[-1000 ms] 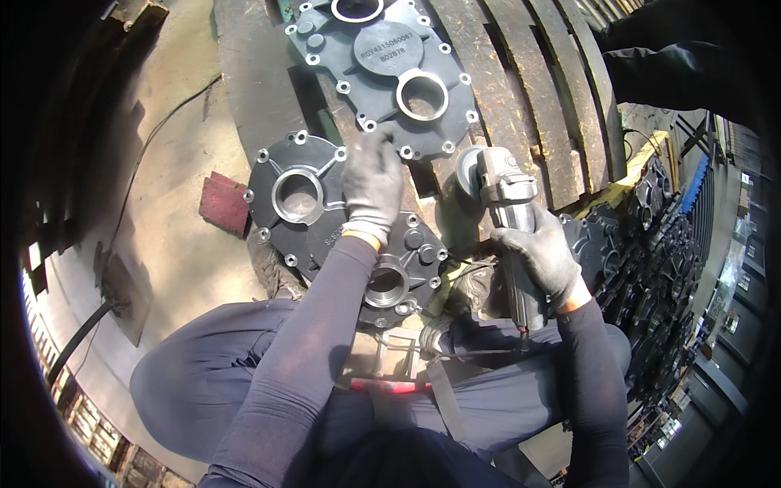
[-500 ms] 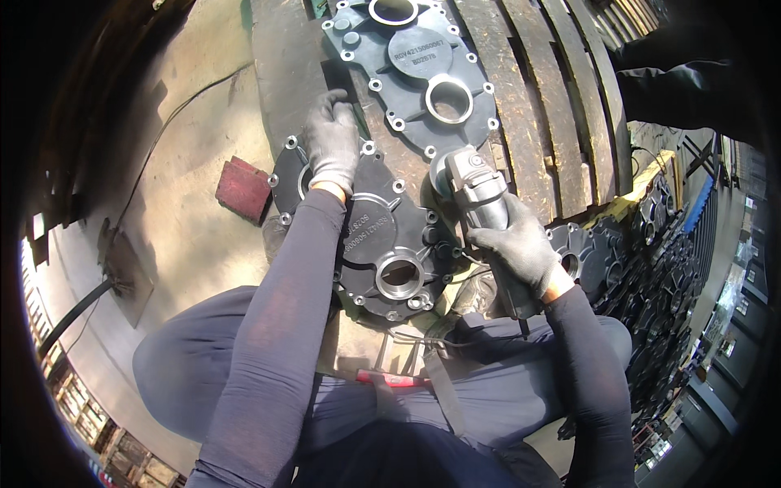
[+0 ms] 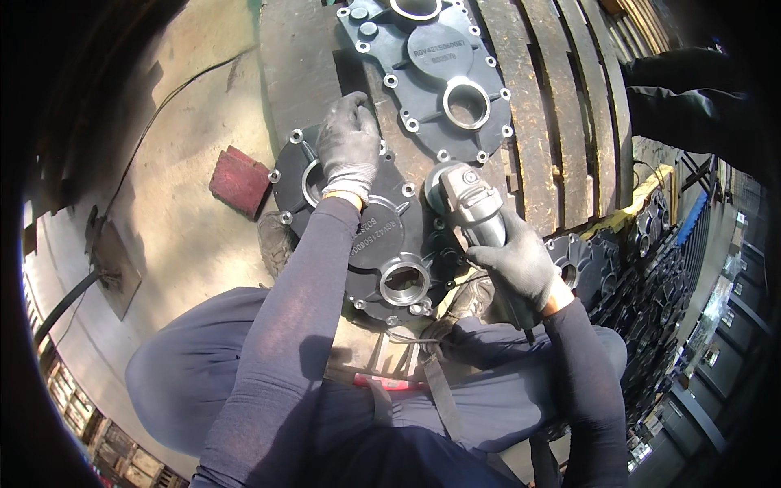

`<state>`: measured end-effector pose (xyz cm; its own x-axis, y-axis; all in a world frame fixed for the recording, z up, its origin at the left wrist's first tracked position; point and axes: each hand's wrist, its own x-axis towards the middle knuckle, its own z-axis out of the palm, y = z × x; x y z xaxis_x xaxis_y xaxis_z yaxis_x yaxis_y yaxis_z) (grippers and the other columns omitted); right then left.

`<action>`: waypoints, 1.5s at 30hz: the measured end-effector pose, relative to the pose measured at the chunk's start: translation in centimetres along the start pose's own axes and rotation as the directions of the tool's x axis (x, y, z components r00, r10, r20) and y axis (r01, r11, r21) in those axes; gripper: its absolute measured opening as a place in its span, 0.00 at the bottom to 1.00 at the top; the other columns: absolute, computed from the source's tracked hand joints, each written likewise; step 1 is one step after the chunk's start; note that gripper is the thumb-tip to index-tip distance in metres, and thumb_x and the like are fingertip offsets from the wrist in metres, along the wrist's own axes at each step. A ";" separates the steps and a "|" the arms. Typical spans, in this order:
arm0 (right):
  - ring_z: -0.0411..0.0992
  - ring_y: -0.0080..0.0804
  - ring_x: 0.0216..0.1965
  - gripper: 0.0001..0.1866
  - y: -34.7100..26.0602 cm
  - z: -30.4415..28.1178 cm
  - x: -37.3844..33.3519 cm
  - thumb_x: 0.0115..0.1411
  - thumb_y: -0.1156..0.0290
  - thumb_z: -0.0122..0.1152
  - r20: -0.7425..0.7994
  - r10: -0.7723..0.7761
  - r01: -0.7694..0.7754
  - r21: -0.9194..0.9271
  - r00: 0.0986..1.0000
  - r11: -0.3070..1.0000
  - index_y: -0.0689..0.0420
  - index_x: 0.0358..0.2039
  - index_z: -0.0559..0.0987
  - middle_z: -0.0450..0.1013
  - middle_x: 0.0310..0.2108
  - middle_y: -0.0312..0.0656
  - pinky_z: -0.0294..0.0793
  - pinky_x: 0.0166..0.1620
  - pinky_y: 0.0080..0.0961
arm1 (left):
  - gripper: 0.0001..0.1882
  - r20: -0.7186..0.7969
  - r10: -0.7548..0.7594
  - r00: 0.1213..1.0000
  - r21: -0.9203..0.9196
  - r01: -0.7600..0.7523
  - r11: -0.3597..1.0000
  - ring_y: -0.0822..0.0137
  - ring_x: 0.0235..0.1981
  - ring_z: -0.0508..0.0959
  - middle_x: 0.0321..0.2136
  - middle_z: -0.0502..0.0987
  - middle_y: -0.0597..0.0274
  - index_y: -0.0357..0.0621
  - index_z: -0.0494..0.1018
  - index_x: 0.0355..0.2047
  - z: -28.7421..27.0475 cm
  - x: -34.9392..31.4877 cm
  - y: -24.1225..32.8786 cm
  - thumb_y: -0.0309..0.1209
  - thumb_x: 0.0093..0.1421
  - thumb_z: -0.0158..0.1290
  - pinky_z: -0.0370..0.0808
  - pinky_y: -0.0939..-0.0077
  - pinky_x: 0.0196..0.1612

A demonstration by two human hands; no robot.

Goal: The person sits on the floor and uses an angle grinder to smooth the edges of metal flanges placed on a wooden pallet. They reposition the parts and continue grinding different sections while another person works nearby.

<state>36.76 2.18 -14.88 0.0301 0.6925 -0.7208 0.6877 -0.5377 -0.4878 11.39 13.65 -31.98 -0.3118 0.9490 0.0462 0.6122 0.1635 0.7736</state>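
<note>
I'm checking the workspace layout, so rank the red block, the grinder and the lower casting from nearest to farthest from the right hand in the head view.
From the right hand:
1. Grinder: in its grip.
2. Lower casting: just to its left.
3. Red block: far left, beyond the casting.

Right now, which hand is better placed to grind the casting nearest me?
Right hand, probably: it grips the grinder, disc near the casting. The left hand, over it, shows no tool.
</note>
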 end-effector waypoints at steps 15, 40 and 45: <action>0.86 0.47 0.55 0.40 1.1 0.9 1.7 0.55 0.61 0.82 0.002 -0.049 0.048 0.144 0.999 0.988 0.62 0.67 0.80 0.85 0.54 0.57 0.83 0.60 0.42 | 0.15 0.037 0.022 0.999 0.047 -0.024 0.999 0.46 0.56 0.85 0.52 0.85 0.49 0.48 0.84 0.55 -0.2 -0.2 0.3 0.35 0.73 0.54 0.80 0.52 0.61; 0.83 0.27 0.32 0.16 0.7 -7.6 -4.7 0.67 0.68 0.73 -0.401 0.021 0.273 0.660 0.916 0.700 0.60 0.52 0.81 0.83 0.35 0.39 0.83 0.37 0.26 | 0.45 0.671 0.373 0.641 0.259 -0.673 0.693 0.45 0.85 0.54 0.84 0.54 0.42 0.38 0.55 0.83 2.6 -11.8 3.3 0.47 0.75 0.55 0.51 0.49 0.85; 0.85 0.31 0.36 0.17 1.3 -7.4 -5.2 0.70 0.65 0.70 -0.363 -0.037 0.279 0.644 0.931 0.712 0.61 0.54 0.81 0.83 0.39 0.40 0.85 0.40 0.27 | 0.43 0.684 0.374 0.626 0.286 -0.702 0.652 0.43 0.83 0.58 0.83 0.57 0.38 0.36 0.60 0.81 2.3 -12.0 3.1 0.48 0.75 0.55 0.55 0.48 0.83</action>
<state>42.86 1.50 -8.10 0.2664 0.8391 -0.4743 0.0310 -0.4993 -0.8659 18.69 3.41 -31.54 0.5310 0.8397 -0.1140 0.8259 -0.4827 0.2914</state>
